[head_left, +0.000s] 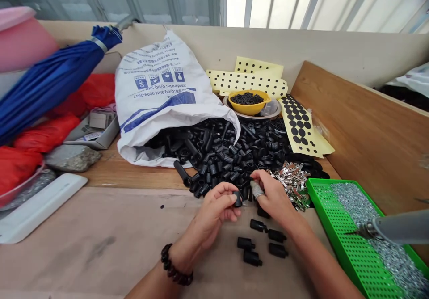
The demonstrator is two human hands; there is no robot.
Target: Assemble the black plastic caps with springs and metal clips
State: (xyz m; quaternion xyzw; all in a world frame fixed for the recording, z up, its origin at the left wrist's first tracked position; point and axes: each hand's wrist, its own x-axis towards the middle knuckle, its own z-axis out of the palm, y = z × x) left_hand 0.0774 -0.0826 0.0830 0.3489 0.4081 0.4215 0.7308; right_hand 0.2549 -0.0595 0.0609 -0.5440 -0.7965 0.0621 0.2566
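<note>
My left hand (217, 205) pinches a short black plastic cylinder (237, 199) between thumb and fingers. Just to its right, my right hand (268, 191) reaches to the near edge of a heap of black plastic parts (228, 160). One of its fingers wears a greyish wrap (257, 189). The right fingertips are bent together, and whatever they may hold is hidden. Below the hands, several black cylindrical pieces with narrower ends (252, 258) lie on the brown work surface (134, 241). Beside my right hand is a pile of shiny metal clips (291, 178).
A white sack (161, 75) spills onto the heap. Behind stands a yellow bowl (250, 107) of small black parts, near sticker sheets (298, 124). At right, a screwdriver tool (395, 227) hangs over a green tray (342, 236) of screws. A blue umbrella (56, 75) lies left.
</note>
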